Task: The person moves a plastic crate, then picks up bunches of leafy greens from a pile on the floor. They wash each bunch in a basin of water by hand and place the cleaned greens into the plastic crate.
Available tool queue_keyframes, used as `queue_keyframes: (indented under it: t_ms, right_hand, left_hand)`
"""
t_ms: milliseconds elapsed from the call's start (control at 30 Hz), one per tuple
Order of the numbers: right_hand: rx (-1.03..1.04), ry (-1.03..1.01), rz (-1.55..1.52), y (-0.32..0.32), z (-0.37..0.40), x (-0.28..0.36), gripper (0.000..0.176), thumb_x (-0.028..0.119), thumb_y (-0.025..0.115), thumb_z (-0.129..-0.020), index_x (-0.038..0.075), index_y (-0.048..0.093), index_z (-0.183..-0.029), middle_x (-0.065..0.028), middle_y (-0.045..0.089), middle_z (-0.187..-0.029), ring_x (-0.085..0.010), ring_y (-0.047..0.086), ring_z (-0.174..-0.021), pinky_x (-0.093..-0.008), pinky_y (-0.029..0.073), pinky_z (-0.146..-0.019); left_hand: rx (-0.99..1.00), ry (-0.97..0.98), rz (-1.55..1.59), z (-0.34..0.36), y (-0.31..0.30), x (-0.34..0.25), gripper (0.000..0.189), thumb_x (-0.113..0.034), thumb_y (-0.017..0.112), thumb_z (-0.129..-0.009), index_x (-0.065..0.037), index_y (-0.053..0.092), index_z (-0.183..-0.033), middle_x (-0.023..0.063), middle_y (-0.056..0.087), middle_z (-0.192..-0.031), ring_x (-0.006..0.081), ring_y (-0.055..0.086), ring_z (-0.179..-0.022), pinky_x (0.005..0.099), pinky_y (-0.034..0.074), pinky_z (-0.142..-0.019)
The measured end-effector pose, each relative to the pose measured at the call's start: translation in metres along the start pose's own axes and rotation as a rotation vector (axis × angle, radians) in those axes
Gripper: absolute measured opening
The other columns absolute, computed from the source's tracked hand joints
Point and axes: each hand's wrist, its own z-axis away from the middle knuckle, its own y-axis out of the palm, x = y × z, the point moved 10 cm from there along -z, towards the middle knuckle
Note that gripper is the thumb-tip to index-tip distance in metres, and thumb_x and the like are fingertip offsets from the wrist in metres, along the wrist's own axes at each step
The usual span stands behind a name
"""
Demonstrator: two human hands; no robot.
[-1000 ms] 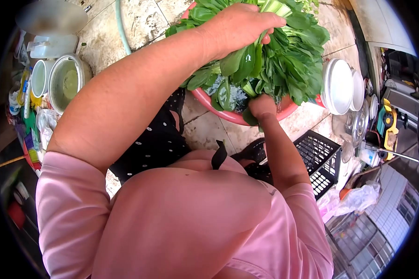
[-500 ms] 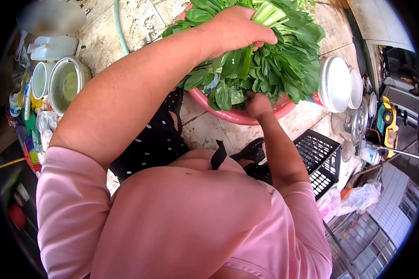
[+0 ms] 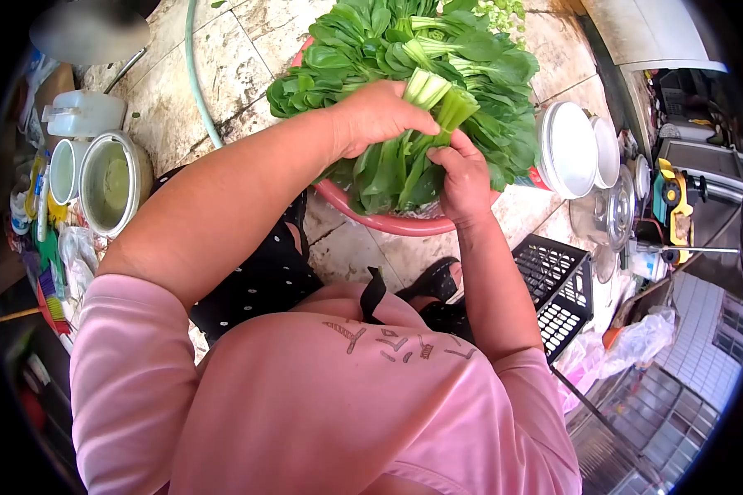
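Note:
A red plastic basin [image 3: 388, 223] stands on the tiled floor, heaped with leafy greens [image 3: 504, 74]. Over its near side, my left hand [image 3: 380, 118] is wrapped round a bunch of greens [image 3: 428, 87], pale cut stems up and leaves hanging down. My right hand [image 3: 464, 177] pinches more greens [image 3: 456, 106] beside that bunch, and the two hands nearly touch. The leaves below the hands hide part of the basin's inside.
White lidded buckets [image 3: 568, 148] and a black crate [image 3: 553, 280] stand on the right. On the left are a bucket of greenish liquid [image 3: 115, 186], a translucent container [image 3: 82, 114] and a hose [image 3: 196, 82]. Chopped green pieces [image 3: 504, 15] lie beyond the basin.
My right hand has come up from the basin's near edge with greens and now meets my left hand. My left hand has moved down and left with its bunch.

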Motion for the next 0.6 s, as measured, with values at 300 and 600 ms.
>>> queue_keyframes:
  t_ms: [300, 600]
  right_hand:
    - [0.054, -0.031, 0.183, 0.017, -0.002, 0.009, 0.034, 0.007, 0.06, -0.088, 0.001, 0.057, -0.122, -0.001, 0.06, -0.111, -0.0091, 0.054, -0.096, -0.0243, 0.045, -0.084]
    - [-0.097, 0.405, 1.093, -0.049, -0.004, -0.138, 0.051, 0.037, 0.066, -0.079, -0.004, 0.06, -0.108, -0.0194, 0.066, -0.109, -0.0302, 0.064, -0.102, -0.0361, 0.048, -0.091]
  left_hand:
    - [-0.042, 0.111, 0.093, 0.011, -0.012, -0.025, 0.045, -0.012, 0.079, -0.069, -0.001, 0.063, -0.11, 0.0097, 0.067, -0.101, 0.0186, 0.063, -0.09, 0.0338, 0.052, -0.081]
    - [-0.138, 0.237, 0.239, 0.022, -0.039, -0.081, 0.038, 0.0, 0.073, -0.074, -0.002, 0.065, -0.111, 0.0071, 0.068, -0.1, 0.018, 0.063, -0.09, 0.0295, 0.051, -0.081]
